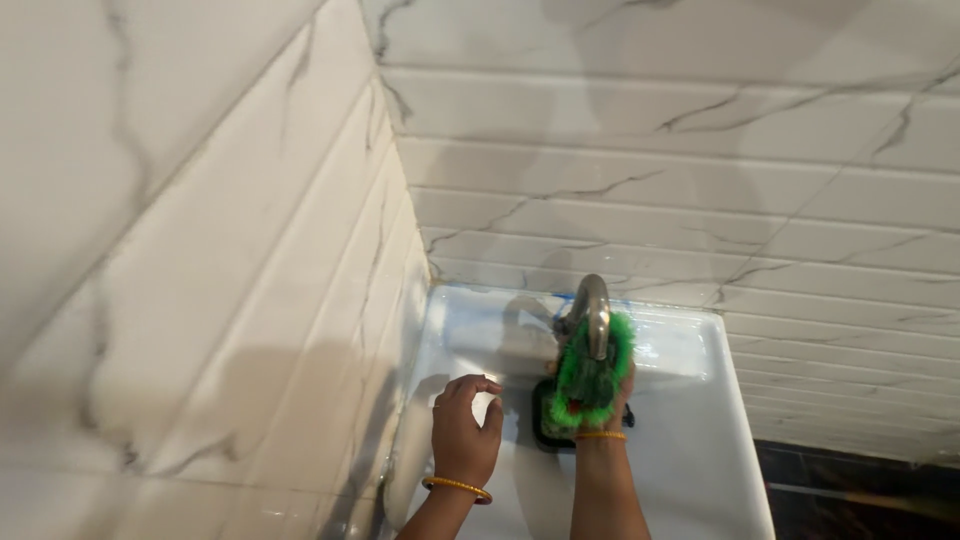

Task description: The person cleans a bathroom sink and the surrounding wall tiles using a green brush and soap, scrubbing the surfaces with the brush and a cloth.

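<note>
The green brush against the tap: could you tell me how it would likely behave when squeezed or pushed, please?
The green brush looks soft: its fluffy fibres splay around the metal tap, so it probably gives rather than staying stiff. It seems light, since the right hand alone holds it up. Pressed on the glossy white sink, it may slide easily.

White basin in the tiled corner

My basin (700, 440) sits against the marble wall tiles (650, 200); its steel tap (592, 312) rises from the back ledge, my left hand (465, 430) rests flat on its rim.
</note>
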